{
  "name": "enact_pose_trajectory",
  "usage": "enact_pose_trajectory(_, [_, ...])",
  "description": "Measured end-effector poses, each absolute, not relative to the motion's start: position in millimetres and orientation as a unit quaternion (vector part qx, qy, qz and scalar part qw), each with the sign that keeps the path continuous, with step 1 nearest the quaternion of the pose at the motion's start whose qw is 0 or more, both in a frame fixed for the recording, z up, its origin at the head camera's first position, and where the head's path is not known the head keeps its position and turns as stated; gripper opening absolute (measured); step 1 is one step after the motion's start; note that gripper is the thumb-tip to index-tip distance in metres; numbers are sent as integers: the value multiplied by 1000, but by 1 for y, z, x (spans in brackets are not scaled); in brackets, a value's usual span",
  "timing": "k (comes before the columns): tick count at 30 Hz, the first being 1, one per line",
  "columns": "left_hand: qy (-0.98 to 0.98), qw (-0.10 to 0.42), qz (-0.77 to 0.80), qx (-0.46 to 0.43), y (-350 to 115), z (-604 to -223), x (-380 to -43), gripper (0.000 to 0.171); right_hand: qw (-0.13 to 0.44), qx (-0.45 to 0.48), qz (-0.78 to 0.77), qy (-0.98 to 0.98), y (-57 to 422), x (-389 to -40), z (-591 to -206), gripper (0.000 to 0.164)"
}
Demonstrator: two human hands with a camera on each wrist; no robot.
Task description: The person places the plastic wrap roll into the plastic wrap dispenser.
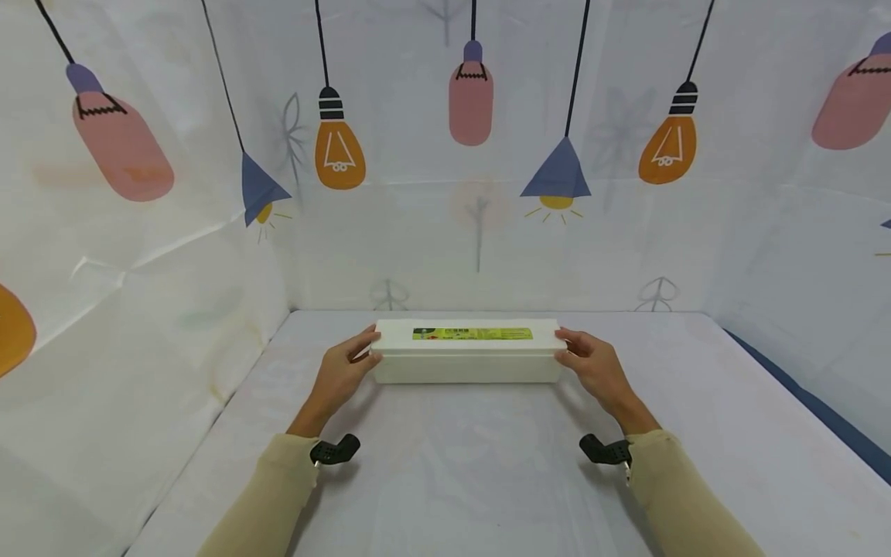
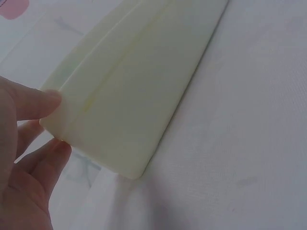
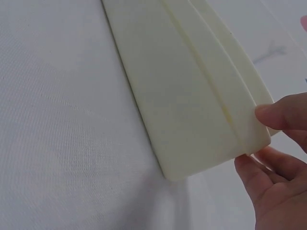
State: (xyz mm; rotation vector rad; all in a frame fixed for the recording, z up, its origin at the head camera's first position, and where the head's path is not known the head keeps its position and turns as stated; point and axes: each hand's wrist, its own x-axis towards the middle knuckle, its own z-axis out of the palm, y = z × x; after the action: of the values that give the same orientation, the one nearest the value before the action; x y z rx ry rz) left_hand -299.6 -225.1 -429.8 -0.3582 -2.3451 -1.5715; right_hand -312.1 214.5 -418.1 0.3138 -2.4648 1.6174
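Observation:
A long white lidded box (image 1: 466, 369) lies crosswise on the table, with a yellow-green label (image 1: 472, 334) on its lid (image 1: 397, 336). At its left end my left hand (image 1: 343, 370) grips the lid's corner. The left wrist view shows that thumb (image 2: 50, 103) on the front of the lid and the fingertips (image 2: 60, 148) at the end, by the lid's lower edge. My right hand (image 1: 597, 368) holds the opposite end in the same way. There, in the right wrist view, the thumb (image 3: 268, 115) presses the lid's front edge and the fingers (image 3: 249, 172) touch the end from below.
A white cloth covers the table (image 1: 459, 472). Behind it and at the sides hang white sheets (image 1: 411, 232) printed with lamps and bulbs. A dark blue strip (image 1: 807, 394) runs along the right edge. Each wrist wears a black camera mount (image 1: 336, 449).

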Motion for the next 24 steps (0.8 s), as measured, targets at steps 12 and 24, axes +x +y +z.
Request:
enact_pose_trajectory(12, [-818, 137, -545, -118, -224, -430, -300, 43, 84, 103, 526, -840, 216, -312, -419, 49])
enact_pose_trajectory(24, [-825, 131, -537, -116, -227, -430, -300, 42, 77, 103, 532, -837, 217, -319, -423, 50])
